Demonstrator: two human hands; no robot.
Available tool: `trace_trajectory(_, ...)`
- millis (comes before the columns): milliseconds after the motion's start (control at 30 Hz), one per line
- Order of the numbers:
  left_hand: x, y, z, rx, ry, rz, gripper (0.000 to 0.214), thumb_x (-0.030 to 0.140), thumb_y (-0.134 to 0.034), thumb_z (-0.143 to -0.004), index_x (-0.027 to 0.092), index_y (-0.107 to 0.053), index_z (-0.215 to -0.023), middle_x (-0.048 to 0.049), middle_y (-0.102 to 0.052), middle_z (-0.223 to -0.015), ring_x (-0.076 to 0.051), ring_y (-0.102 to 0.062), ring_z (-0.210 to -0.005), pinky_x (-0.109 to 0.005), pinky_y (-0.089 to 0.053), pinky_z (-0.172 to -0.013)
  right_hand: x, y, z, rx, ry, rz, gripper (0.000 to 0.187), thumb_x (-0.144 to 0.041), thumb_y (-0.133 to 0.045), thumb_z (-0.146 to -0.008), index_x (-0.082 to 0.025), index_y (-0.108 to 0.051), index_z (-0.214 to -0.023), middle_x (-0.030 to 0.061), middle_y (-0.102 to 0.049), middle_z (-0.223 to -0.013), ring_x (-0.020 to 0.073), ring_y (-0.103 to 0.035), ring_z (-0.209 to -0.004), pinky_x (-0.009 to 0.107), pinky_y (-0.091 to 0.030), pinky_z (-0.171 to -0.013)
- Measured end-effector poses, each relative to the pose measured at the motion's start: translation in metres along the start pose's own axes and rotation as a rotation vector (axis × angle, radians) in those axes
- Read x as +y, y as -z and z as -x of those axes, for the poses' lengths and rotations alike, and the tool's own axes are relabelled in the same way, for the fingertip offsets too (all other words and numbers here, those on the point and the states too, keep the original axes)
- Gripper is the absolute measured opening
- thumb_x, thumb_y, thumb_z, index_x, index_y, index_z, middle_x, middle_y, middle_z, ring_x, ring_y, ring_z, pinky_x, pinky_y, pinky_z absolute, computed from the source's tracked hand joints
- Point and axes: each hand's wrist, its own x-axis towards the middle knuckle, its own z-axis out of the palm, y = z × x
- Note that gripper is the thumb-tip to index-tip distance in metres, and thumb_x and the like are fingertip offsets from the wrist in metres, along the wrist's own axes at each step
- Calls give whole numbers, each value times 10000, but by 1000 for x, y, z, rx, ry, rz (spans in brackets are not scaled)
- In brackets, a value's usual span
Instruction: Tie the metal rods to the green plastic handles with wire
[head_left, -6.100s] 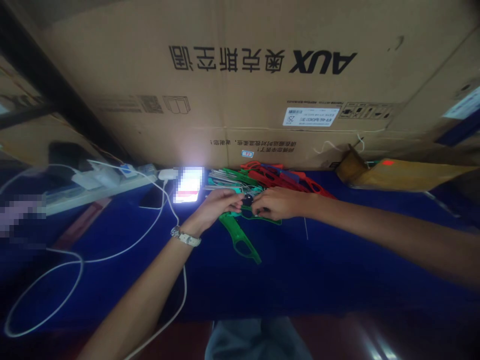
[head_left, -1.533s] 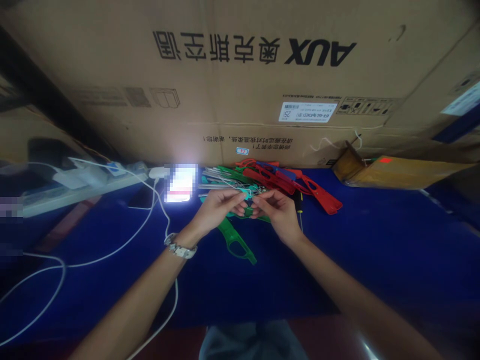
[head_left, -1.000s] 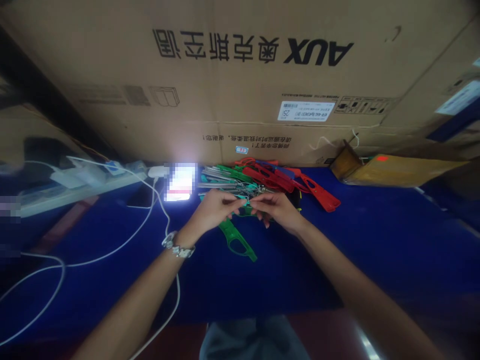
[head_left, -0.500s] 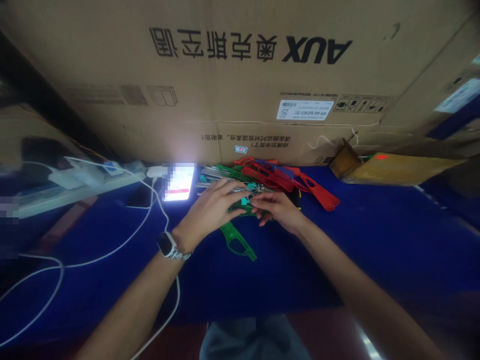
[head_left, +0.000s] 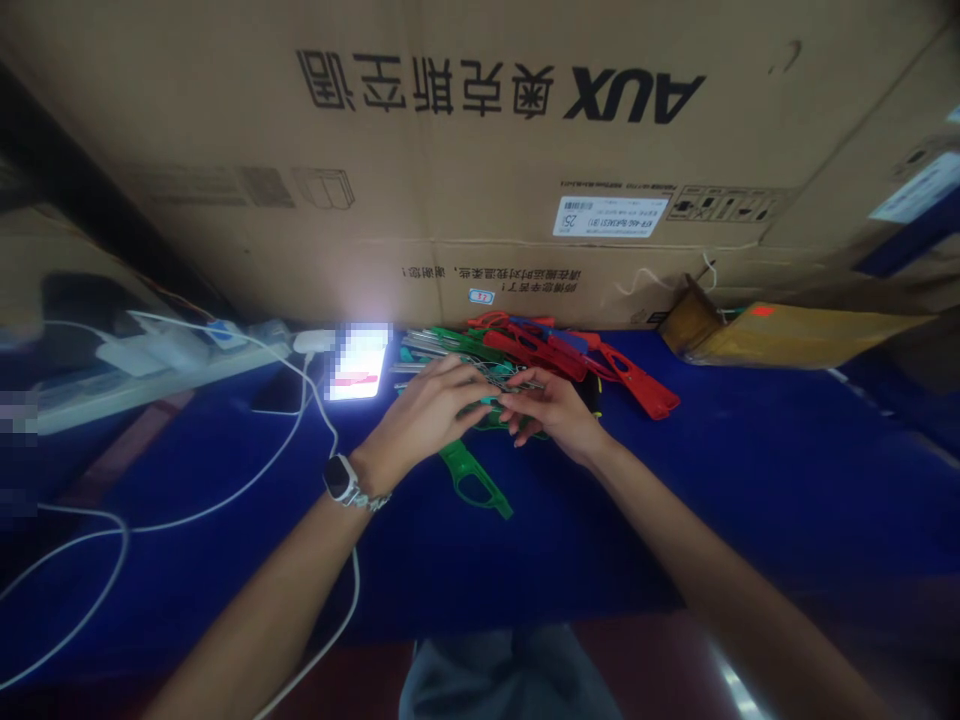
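My left hand [head_left: 439,400], with a watch on its wrist, reaches in from the left, fingers bent and thumb close to them. Its fingertips meet those of my right hand [head_left: 559,412], which is curled in a pinch. Whatever lies between them is too small and covered to make out. Around the fingers is a pile of red plastic pieces [head_left: 536,352], green pieces [head_left: 487,345], thin metal rods [head_left: 420,345] and small teal bits. Just below the hands, a green plastic piece with an oval hole [head_left: 476,482] lies on the blue cloth.
A lit phone [head_left: 358,365] lies left of the pile, with white cables [head_left: 262,480] looping across the blue table [head_left: 750,480]. Further left is a power strip [head_left: 172,370]. A large cardboard box [head_left: 465,200] stands behind. At right sits a yellow envelope [head_left: 810,335].
My hands have drawn slightly closer, and their fingertips now meet. A small teal piece that showed between them is now mostly hidden. The pile and the green piece lie as before.
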Motion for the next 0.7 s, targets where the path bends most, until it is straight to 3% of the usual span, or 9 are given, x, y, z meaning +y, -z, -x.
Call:
trace_trajectory(400,0,-2,0,-16,73,127,162,229,-625,-948,185,-708,-1081,-63,-673,-974,-238,-552,-957,-360,-469,-832,6,0,-1,11,39,7,447,-438,-886,-656,-181,-529,-733,22,-752,-674,164,-720,-552,242,-597,-461)
trace_trajectory(700,2,-9,0,43,138,210,93,221,-656,-924,195,-693,-1005,-38,-692,-949,-220,-590,-930,-347,-467,-826,5,-3,-2,54,67,46,479,-511,-870,-656,-181,-532,-734,19,-737,-646,162,-701,-506,249,-597,-437)
